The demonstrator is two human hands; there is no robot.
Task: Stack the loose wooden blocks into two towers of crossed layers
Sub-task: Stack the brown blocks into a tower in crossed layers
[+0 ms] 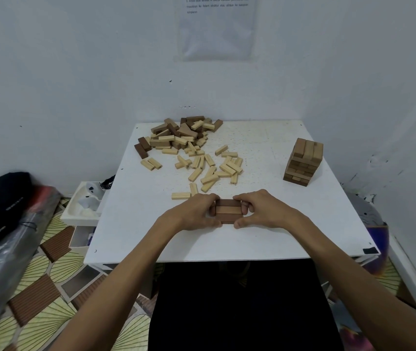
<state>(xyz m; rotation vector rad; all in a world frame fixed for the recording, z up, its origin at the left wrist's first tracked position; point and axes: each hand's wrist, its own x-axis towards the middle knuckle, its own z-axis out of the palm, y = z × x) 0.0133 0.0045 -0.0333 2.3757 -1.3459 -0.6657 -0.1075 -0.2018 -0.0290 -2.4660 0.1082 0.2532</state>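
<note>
Evenly striped brown block layer [228, 211].

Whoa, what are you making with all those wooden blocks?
A person is building block towers on a white table. The left hand and the right hand grip a low stack of brown blocks near the front edge, probably squaring it up. One tower already stands at the far right. A pile of loose blocks, light and dark, lies at the back left, not yet stacked.
</note>
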